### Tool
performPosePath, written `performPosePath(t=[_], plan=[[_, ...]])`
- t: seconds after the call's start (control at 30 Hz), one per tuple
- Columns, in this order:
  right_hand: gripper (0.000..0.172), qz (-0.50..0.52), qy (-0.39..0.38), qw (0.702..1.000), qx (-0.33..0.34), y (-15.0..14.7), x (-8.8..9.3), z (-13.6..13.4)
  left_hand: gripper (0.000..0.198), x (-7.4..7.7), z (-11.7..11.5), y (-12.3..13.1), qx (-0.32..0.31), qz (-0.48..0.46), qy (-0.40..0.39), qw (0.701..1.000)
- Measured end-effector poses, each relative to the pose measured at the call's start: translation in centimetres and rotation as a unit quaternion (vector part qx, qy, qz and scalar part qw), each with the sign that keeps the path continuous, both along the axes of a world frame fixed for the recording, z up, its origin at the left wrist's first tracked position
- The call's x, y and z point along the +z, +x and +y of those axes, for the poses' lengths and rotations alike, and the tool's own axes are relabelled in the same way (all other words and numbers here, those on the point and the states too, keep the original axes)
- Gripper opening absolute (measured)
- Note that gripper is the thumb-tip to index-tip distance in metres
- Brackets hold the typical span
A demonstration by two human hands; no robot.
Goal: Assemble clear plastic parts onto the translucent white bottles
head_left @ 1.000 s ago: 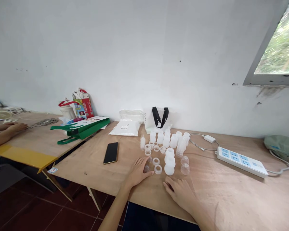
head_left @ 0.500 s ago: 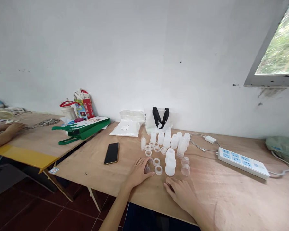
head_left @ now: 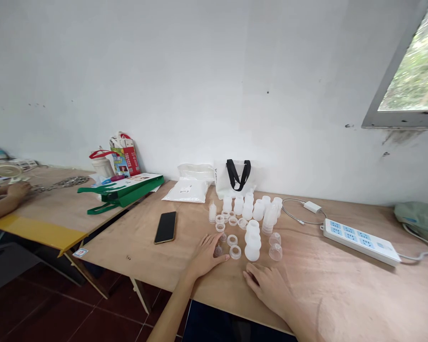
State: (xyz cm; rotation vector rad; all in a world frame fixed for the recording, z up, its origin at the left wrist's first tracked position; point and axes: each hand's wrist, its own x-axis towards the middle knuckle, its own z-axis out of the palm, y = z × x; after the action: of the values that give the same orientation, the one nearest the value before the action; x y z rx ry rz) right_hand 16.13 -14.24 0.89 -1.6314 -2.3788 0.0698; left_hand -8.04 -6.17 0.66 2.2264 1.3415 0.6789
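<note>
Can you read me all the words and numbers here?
No words can be read:
White paper label on the clear plastic bag: too small.
Blue marks on the white power strip: too blurred.
Print on the red cardboard box: too small.
Sticker on the plywood table edge: too small.

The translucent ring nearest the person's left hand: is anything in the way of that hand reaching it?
Nothing visible is in the way: only a narrow strip of bare plywood tabletop separates the left hand from the translucent ring.
</note>
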Motion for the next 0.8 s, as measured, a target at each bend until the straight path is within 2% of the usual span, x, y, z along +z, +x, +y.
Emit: performPosePath(t=[0.8], plan=[[0.025, -0.014, -0.005, 1.0, 0.008, 0.11, -0.46, 0.11, 0.069, 0.0, -0.08, -0.02, -0.003, -0.006, 0.005, 1.0]])
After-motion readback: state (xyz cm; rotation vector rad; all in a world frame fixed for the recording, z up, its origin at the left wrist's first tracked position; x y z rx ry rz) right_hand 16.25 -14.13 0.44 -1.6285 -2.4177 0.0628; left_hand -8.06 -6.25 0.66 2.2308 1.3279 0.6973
